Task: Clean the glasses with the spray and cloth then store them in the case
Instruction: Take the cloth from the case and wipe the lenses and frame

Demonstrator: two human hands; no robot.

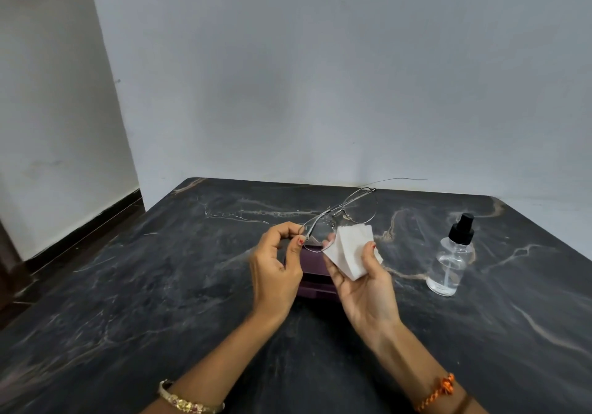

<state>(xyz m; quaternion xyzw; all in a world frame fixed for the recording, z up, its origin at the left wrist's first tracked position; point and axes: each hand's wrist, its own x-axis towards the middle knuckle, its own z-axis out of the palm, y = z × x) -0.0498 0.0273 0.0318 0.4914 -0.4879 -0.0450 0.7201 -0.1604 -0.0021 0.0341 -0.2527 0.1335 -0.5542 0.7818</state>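
My left hand (276, 264): raised over the table, palm turned inward, thumb and forefinger pinching the rim of the glasses (341, 220) at the near lens; remaining fingers loosely curled. My right hand (363, 280): palm up, fingers curled round the cloth (350, 248), thumb laid across its right side, one fingertip showing behind the near lens.

Glasses: thin silver metal frame, clear lenses, double bridge; held in the air between my hands and slanting away from me, the far lens up and to the right of my right hand; one temple arm runs out thin toward the wall. Near lens touches the cloth's left edge.

Cloth: white, folded into a stacked pad, corners fanned upward.

Case (315, 274): dark purple, lying flat on the table directly under and between my hands, mostly hidden by them; whether it stands open I cannot tell.

Spray bottle (451, 258): clear, black pump top, some clear liquid, upright, well to the right of my right hand.

Table (128, 285): black marble-pattern top with pale veins. Its far edge meets the wall just beyond the glasses; left of my left hand lies broad bare surface to the left edge; more bare surface beyond the bottle.

Wrists: gold bangle (189, 401) left, orange thread band (440, 393) right.
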